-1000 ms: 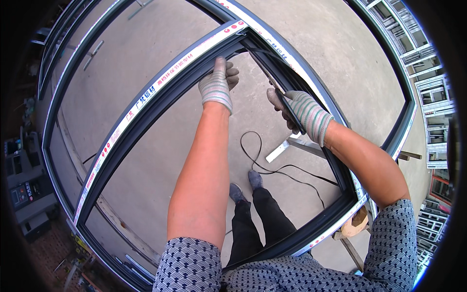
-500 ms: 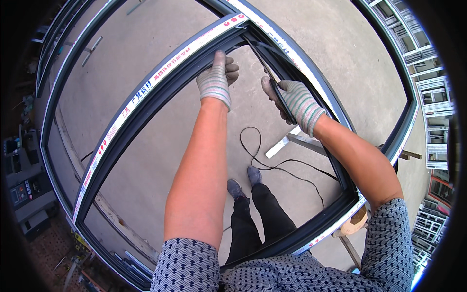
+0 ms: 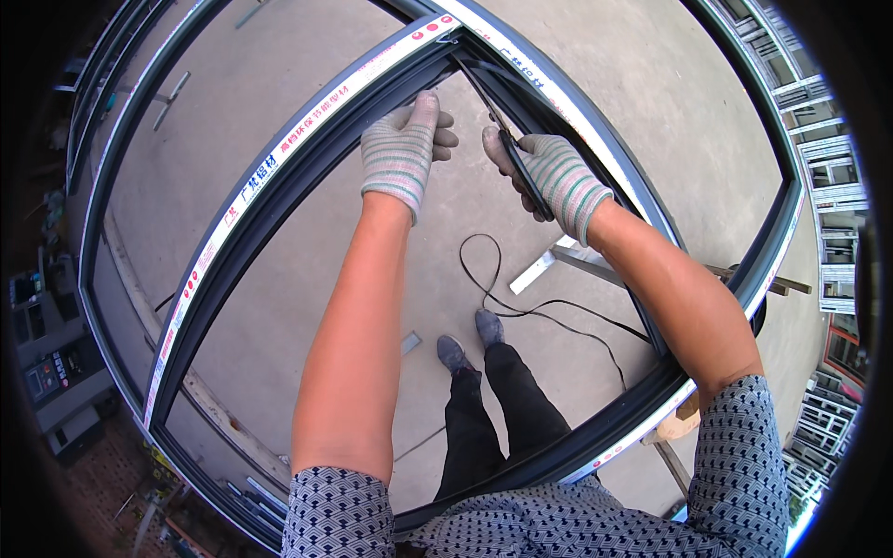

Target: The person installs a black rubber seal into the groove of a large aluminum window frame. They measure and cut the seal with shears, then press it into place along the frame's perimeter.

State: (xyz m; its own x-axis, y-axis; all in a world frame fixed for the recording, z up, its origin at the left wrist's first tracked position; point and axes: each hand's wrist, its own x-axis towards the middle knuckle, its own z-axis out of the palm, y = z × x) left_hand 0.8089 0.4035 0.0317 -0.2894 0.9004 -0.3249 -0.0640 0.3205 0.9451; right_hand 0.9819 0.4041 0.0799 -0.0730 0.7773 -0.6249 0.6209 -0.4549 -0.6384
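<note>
Holds right hand (image 3: 544, 172), in striped glove, out at 1 o'clock, within window-like frame (image 3: 279, 200). Has its fingers curled tightly round black-handled tool (image 3: 526, 177), aimed at frame's 12 o'clock corner. Slim dark strip (image 3: 479, 90) visible between tool and corner; cannot tell strip from blade. Extends left hand (image 3: 398, 158), likewise gloved, to 11 o'clock near frame's inner edge, with thumb raised and fingers half curled. Cannot tell any grip or contact there.

On frame's dark profiles, white film (image 3: 312, 119), printed with red and blue characters plus red round marks, clearest toward 10–11 o'clock. Near centre, looped dark cord (image 3: 499, 253) on floor (image 3: 298, 270); just beside, toward 3 o'clock, pale bar (image 3: 533, 270). Stacked frames (image 3: 823, 167) at 2–3 o'clock.
</note>
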